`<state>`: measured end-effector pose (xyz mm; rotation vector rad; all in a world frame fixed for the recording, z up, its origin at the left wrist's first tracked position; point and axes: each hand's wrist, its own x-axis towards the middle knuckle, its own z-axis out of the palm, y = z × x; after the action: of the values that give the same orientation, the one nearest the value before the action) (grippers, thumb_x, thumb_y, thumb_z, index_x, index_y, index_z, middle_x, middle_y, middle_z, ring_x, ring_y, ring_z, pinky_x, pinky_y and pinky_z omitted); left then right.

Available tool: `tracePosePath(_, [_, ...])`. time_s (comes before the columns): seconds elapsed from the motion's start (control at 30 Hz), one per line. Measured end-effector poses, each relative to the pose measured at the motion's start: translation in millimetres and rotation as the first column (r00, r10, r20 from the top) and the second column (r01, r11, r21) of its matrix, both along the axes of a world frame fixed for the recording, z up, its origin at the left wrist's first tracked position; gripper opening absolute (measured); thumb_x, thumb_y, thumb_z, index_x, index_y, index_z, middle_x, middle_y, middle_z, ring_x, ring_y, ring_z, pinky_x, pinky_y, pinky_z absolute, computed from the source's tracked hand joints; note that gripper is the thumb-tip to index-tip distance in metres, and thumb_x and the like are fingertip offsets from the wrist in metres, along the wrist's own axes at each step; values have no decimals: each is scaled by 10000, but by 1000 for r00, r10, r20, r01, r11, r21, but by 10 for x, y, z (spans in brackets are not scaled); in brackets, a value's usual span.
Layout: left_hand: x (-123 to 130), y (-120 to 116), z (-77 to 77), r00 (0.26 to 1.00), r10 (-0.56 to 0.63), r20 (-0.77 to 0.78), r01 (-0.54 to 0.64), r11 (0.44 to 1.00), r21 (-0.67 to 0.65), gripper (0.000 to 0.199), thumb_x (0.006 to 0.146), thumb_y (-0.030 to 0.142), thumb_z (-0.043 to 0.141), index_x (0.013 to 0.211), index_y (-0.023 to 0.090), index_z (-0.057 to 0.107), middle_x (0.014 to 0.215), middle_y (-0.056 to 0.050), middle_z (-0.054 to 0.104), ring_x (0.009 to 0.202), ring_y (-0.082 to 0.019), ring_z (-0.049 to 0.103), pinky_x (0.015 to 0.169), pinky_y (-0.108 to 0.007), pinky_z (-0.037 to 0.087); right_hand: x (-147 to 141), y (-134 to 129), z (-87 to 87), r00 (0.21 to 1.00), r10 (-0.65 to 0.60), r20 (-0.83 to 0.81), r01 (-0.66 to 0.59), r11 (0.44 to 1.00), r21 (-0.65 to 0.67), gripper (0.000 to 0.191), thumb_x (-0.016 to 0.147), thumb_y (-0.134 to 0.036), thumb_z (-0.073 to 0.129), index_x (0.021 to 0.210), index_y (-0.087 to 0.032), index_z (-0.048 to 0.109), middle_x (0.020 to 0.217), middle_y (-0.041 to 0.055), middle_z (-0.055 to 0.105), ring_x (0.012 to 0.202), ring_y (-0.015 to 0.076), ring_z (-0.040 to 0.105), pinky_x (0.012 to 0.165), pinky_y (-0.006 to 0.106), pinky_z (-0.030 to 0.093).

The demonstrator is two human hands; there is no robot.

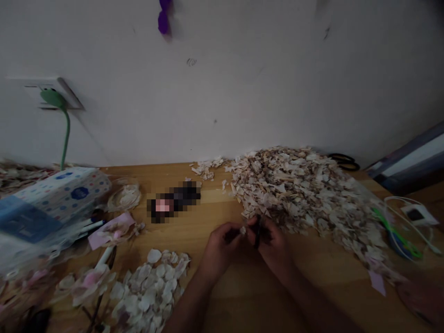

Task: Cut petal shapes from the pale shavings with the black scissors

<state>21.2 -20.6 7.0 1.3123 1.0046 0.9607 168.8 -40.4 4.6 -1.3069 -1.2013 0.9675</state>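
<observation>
Both hands are close together over the wooden table [183,231], just in front of a large heap of pale dried flakes [287,185]. My left hand [224,245] is closed, its thumb and finger pinching a small pale flake [243,230]. A slim dark tool [257,231] stands upright in my right hand [272,245], whose fingers are wrapped round it beside the flake. What kind of tool it is cannot be made out. Left of my forearm lies a pile of rounder pale petals [149,289].
A tissue pack [76,189], pens [86,229] and pinkish flowers [90,280] crowd the left side. Black-handled scissors [345,162] lie behind the heap. White cable [412,201] and a green item [395,236] are at right. A green plug [53,97] sits in the wall socket.
</observation>
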Motion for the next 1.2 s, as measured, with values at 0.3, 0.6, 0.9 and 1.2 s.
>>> tracePosePath(0.3, [-62,119,25,740,474,478,-249,852,-460,252,653,296,777,799,143,640,774,-14,672,593,-82,594,567,-197,475,-63,-64,63,950,88,300,-56,992,-114,225,742,-341,671,836,-229,500,760,4,592,675,177,597,566,256,489])
tracePosePath(0.6, [-76,148,28,604,603,520,-321,782,-534,261,561,217,829,738,165,643,759,27,659,613,-53,597,625,-175,486,-50,-108,115,712,246,658,-143,968,-206,198,798,-419,604,821,-242,519,756,27,642,669,213,608,553,286,442])
tracePosePath(0.9, [-91,125,-136,831,418,367,-350,906,-239,143,724,287,710,775,156,684,694,-4,661,631,-104,586,635,-225,469,-13,-89,119,709,272,651,-151,960,-237,166,814,-389,581,745,-246,533,645,-4,606,594,189,583,522,263,414])
tracePosePath(1.2, [-98,136,-112,845,416,336,-355,906,-229,160,729,306,700,744,148,681,655,-5,642,626,-115,580,620,-223,459,-21,-71,149,709,291,642,-145,951,-271,174,822,-379,561,728,-232,560,655,0,636,612,183,595,532,246,385])
